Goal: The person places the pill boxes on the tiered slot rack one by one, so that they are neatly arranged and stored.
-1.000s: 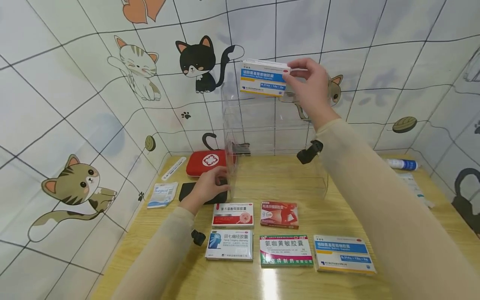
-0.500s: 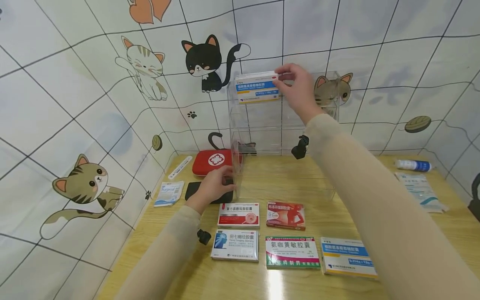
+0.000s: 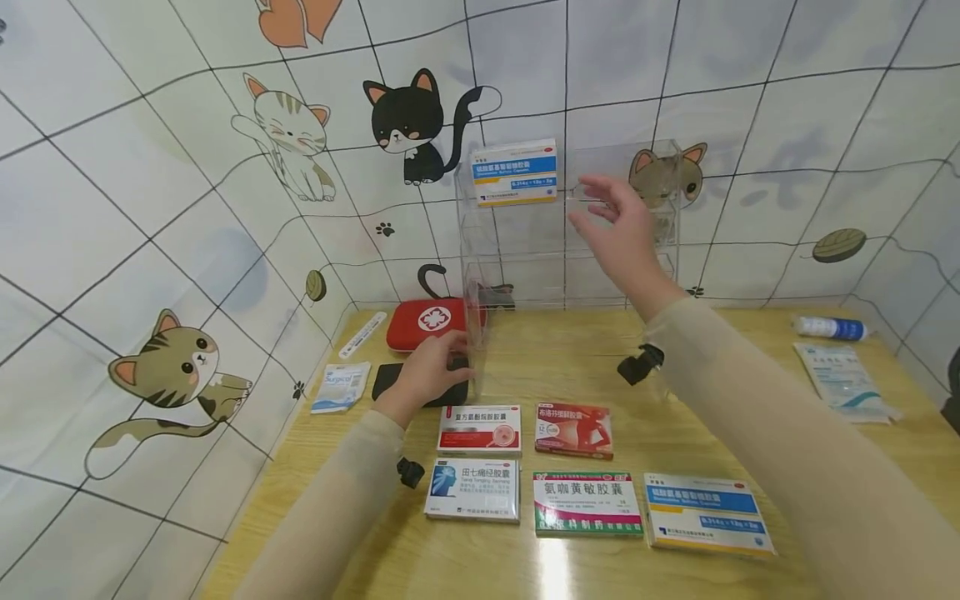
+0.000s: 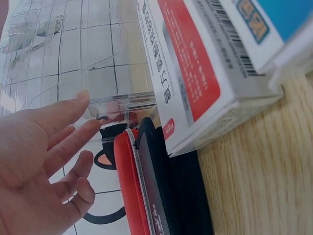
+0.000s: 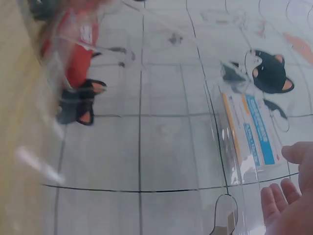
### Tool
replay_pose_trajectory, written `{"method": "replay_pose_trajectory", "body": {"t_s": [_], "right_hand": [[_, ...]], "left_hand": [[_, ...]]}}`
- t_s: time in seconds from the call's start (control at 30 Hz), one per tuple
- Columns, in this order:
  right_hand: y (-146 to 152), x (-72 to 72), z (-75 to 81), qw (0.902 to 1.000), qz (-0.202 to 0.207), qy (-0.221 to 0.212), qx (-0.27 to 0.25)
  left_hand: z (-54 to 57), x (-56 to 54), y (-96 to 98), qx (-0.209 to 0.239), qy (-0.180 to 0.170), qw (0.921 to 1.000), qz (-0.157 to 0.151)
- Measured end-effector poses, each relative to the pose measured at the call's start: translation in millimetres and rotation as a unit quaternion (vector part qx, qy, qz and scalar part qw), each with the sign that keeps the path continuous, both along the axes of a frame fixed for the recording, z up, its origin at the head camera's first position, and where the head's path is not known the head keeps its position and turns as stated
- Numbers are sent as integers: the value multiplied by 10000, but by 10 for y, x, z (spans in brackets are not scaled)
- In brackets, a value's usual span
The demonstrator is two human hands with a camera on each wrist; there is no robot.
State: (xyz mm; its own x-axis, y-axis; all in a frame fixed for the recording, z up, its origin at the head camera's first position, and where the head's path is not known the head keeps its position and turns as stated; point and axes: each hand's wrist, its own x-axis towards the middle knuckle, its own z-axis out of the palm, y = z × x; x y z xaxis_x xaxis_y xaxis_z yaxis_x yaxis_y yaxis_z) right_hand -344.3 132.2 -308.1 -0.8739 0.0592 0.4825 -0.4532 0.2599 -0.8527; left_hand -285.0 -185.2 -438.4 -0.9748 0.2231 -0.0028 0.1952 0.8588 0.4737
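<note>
A white, blue and yellow medicine box (image 3: 514, 173) stands upright at the left end of the top tier of a clear plastic display rack (image 3: 517, 310). To its right, apart from it, my right hand (image 3: 618, 229) hovers with loosely bent fingers and nothing in them. The right wrist view also has this hand (image 5: 288, 196) beside the box (image 5: 252, 129). My left hand (image 3: 431, 371) is at the rack's lower left side, its edge between thumb and index finger; the other fingers (image 4: 80, 181) are loose in the left wrist view.
Several medicine boxes lie in front of the rack, among them a green-edged box (image 3: 588, 504) and a blue-and-white box (image 3: 708, 512). Left are a red case (image 3: 420, 325), black case (image 3: 390, 383) and mask packet (image 3: 340, 387). A bottle (image 3: 828, 327) and packet (image 3: 843, 379) lie right.
My right hand set the medicine box on the rack's top tier, let go of it and drew back to the right. The left hand stayed at the rack's side.
</note>
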Motion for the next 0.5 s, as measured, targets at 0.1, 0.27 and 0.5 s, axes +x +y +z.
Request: {"method": "replay_pose_trajectory", "body": {"t_s": [0.1,0.27,0.5], "right_hand": [[126,313,-184,9998,135,-2,146],[460,840,-477,9934,83,-252,1120],[978,1454,-880,9672,-227,-324,2509]], "left_hand": [[-3,5,22,-54,11,10000,20],[-8,22,54,-217,13,9997,89],[-20,9,45,-382,124,9991,94]]}}
